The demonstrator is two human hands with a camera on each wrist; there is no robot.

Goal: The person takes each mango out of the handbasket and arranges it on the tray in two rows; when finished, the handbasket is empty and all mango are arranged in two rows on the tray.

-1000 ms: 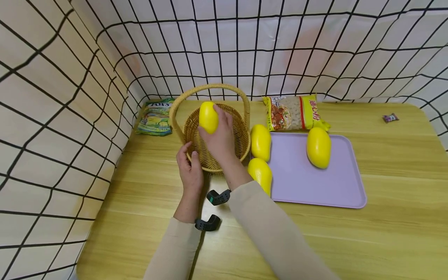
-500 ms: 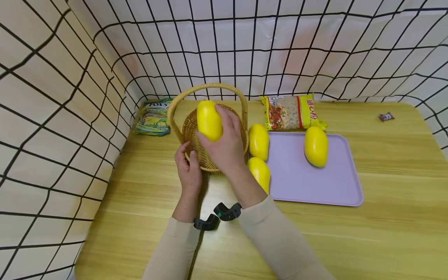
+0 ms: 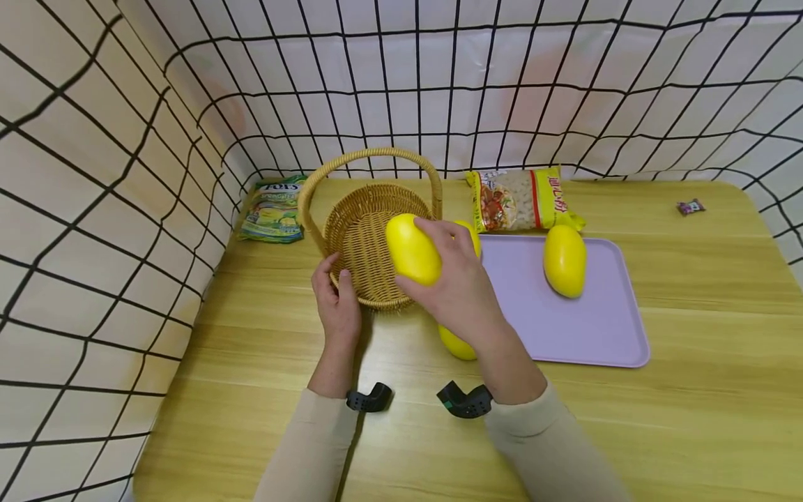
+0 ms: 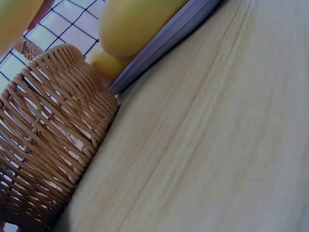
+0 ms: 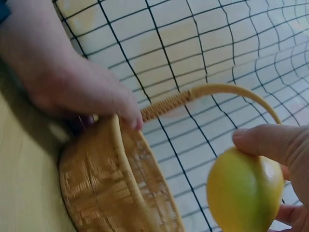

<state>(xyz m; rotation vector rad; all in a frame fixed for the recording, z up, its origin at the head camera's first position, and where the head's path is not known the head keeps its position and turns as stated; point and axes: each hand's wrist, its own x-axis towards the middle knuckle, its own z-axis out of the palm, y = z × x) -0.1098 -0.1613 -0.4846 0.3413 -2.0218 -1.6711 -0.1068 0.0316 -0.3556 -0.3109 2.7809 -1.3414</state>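
My right hand (image 3: 461, 282) grips a yellow mango (image 3: 410, 249) over the right rim of the wicker basket (image 3: 360, 244); in the right wrist view its thumb lies on the mango (image 5: 244, 191). At the basket's front left, my left hand (image 3: 339, 307) holds the rim, its thumb over the edge. Inside, the basket shows only its woven bottom. Two more mangoes lie by the left edge of the lilac tray (image 3: 583, 335): the nearer mango (image 3: 458, 343) and one farther back, both partly hidden by my right hand. Another mango (image 3: 564, 261) rests on the tray's far side.
A yellow food bag (image 3: 523, 199) lies behind the tray. Left of the basket is a green candy packet (image 3: 274, 210). Far right on the table lies a small purple wrapped candy (image 3: 691, 207). White walls with black netting (image 3: 420, 90) enclose the back and sides.
My right hand has carried the mango from above the basket's middle rightward and toward me, to its right rim. My left hand stays on the basket.
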